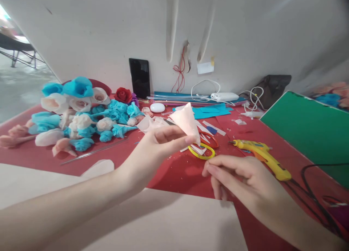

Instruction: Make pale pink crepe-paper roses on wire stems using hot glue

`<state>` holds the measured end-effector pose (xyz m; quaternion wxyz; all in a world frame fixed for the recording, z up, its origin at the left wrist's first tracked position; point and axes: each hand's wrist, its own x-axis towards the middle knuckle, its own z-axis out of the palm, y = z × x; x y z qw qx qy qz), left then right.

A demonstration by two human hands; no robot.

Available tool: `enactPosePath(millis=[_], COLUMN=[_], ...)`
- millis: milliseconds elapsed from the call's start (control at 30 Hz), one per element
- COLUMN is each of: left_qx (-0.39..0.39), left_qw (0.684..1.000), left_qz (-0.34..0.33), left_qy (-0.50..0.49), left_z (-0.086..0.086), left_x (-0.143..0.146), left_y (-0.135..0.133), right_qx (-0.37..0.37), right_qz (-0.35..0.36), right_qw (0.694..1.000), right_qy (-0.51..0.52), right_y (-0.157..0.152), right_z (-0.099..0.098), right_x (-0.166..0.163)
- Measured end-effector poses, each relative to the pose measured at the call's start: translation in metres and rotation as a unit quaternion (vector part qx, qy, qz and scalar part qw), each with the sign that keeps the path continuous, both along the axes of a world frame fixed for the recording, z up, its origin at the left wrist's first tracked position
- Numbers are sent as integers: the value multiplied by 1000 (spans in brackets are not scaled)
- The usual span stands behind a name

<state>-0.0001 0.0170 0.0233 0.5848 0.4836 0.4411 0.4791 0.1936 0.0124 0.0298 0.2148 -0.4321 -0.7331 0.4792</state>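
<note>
My left hand (152,145) is raised over the table, thumb and fingers closed on a pale pink crepe paper cone (187,120), its narrow end tilted down to the right. Just below that end, my right hand (242,176) has thumb and forefinger pinched together. A very thin line seems to run between the cone's tip and this pinch, but I cannot make out what it is. Behind the hands lie scissors with a yellow handle (202,156) and a red handle (215,142), among paper scraps (215,128).
Blue, white and pink paper flowers (81,123) crowd the left side. A yellow glue gun (267,160) lies at right, near a green board (308,134). Large pale sheets (163,222) cover the front. A phone (140,78) leans against the wall behind.
</note>
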Motion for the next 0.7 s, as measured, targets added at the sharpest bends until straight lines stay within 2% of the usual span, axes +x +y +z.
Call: enactPosePath(millis=[100, 167, 267, 433, 567, 700], left_qx=[-26, -40, -37, -51, -67, -79], left_qw=[999, 999, 998, 994, 993, 990], left_qz=[-26, -29, -47, -79, -55, -79], left_qy=[-8, -13, -31, -55, -82, -87], left_z=[-5, -5, -5, -9, -14, -12], left_x=[5, 8, 10, 13, 16, 16], left_y=[-4, -7, -10, -11, -14, -15], right_qx=[-59, -75, -97, -170, -198, -205], right_qz=[-10, 8, 31, 20, 27, 22], right_qw=[998, 996, 992, 977, 969, 965], right_qy=[34, 53, 73, 124, 146, 163], right_y=[-3, -3, -1, 1, 0, -3], right_z=[0, -2, -7, -15, -18, -22], right_x=[-4, -5, -6, -8, -9, -12])
